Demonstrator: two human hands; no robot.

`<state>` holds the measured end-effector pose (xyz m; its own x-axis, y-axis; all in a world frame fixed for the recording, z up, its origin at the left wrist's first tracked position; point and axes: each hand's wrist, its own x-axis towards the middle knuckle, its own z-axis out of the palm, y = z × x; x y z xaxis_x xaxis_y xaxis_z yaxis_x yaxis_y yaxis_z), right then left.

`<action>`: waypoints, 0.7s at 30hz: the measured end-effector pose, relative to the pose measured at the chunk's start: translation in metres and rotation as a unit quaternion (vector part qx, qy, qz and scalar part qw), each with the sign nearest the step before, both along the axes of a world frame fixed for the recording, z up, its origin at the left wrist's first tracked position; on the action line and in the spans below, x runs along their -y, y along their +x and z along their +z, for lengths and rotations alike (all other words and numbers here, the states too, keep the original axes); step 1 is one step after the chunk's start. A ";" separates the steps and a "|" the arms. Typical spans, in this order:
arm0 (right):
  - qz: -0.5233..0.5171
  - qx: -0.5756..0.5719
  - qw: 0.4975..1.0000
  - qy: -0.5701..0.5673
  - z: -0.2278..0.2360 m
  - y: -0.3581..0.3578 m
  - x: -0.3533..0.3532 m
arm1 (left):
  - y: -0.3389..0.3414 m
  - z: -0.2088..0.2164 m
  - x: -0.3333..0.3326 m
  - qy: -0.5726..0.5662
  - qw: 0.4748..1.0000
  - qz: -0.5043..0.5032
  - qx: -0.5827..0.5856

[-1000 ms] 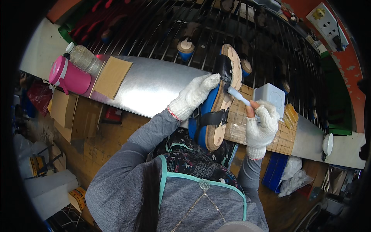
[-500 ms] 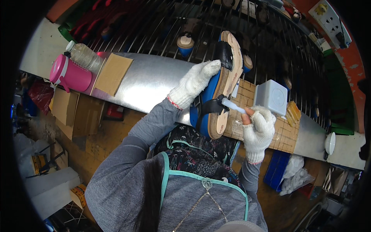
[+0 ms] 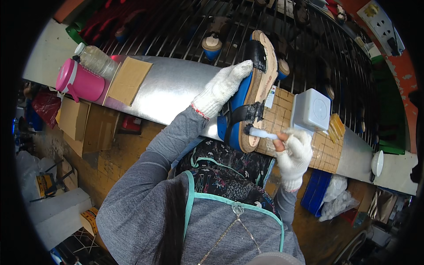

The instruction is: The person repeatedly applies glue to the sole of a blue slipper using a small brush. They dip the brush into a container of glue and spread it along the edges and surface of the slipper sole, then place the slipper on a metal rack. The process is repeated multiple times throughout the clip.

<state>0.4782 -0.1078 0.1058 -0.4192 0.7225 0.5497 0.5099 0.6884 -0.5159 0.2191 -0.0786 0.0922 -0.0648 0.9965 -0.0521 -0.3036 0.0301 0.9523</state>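
Note:
A sandal [image 3: 260, 88] on a blue shoe last is held sole-up, its bare tan underside showing and black straps wrapped over its edges. My left hand [image 3: 227, 86], in a white knit glove, grips the blue last from its left side. In my gloved right hand [image 3: 293, 148], with fingertips bare, is a small brush [image 3: 263, 133] with a pale handle. Its dark bristles touch the sole close to the heel end, just below the rear strap. The fingers of my right hand pinch the handle's end.
Beyond the metal ledge [image 3: 163, 84] runs a rod rack [image 3: 176, 35] carrying other blue lasts [image 3: 212, 47]. On the right, a white square container [image 3: 311, 109] stands on a gridded board [image 3: 324, 152]. A pink jug [image 3: 81, 81], a clear bottle [image 3: 97, 62] and cardboard [image 3: 130, 79] sit left.
The brush has moved from the rear strap down toward the heel end of the sole. The sandal has shifted slightly away from me.

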 end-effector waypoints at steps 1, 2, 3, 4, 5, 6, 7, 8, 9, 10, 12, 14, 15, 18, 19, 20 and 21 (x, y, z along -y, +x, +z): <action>0.004 -0.031 0.999 -0.035 -0.002 -0.001 -0.007 | 0.000 -0.002 -0.002 0.003 1.000 -0.011 0.014; 0.012 -0.066 0.996 -0.060 -0.004 -0.003 -0.014 | 0.001 -0.004 -0.003 0.006 0.999 -0.023 0.028; -0.010 -0.113 0.989 -0.100 -0.006 -0.006 -0.022 | 0.003 -0.005 -0.004 -0.009 0.999 -0.033 0.035; -0.060 -0.105 0.990 -0.068 -0.009 -0.007 -0.030 | 0.007 -0.007 -0.005 -0.024 0.998 -0.043 0.041; -0.071 -0.123 0.985 -0.095 -0.012 -0.010 -0.032 | 0.008 -0.008 -0.005 -0.037 0.997 -0.051 0.048; -0.076 -0.148 0.977 -0.136 -0.015 -0.012 -0.033 | 0.009 -0.008 -0.004 -0.040 0.998 -0.036 0.039; -0.049 -0.135 0.981 -0.129 -0.017 -0.012 -0.031 | 0.010 -0.008 0.000 -0.041 0.998 -0.019 0.031; -0.014 -0.136 0.980 -0.143 -0.018 -0.011 -0.027 | 0.011 -0.007 0.004 -0.044 0.999 -0.002 0.023; 0.004 -0.148 0.969 -0.200 -0.019 -0.009 -0.020 | 0.011 -0.006 0.008 -0.060 0.998 0.026 0.009; 0.011 -0.136 0.963 -0.232 -0.018 -0.006 -0.013 | 0.009 -0.004 0.011 -0.068 0.997 0.032 0.008; 0.036 -0.147 0.932 -0.329 -0.013 0.003 -0.001 | 0.007 -0.001 0.014 -0.072 0.997 0.038 0.005; 0.024 -0.095 0.952 -0.292 -0.006 0.012 0.006 | 0.003 0.002 0.017 -0.093 0.995 0.040 0.003; 0.017 -0.087 0.955 -0.284 -0.002 0.014 0.010 | 0.002 0.002 0.015 -0.081 0.995 0.049 -0.004; -0.009 -0.044 0.970 -0.240 0.004 0.015 0.014 | 0.000 0.001 0.013 -0.063 0.996 0.059 -0.023; -0.018 -0.035 0.973 -0.227 0.004 0.013 0.014 | -0.002 0.000 0.013 -0.064 0.996 0.055 -0.031; -0.028 -0.028 0.974 -0.221 0.003 0.011 0.013 | -0.002 -0.001 0.013 -0.064 0.996 0.058 -0.032; -0.029 -0.019 0.981 -0.190 0.003 0.009 0.012 | -0.003 -0.001 0.013 -0.067 0.996 0.056 -0.035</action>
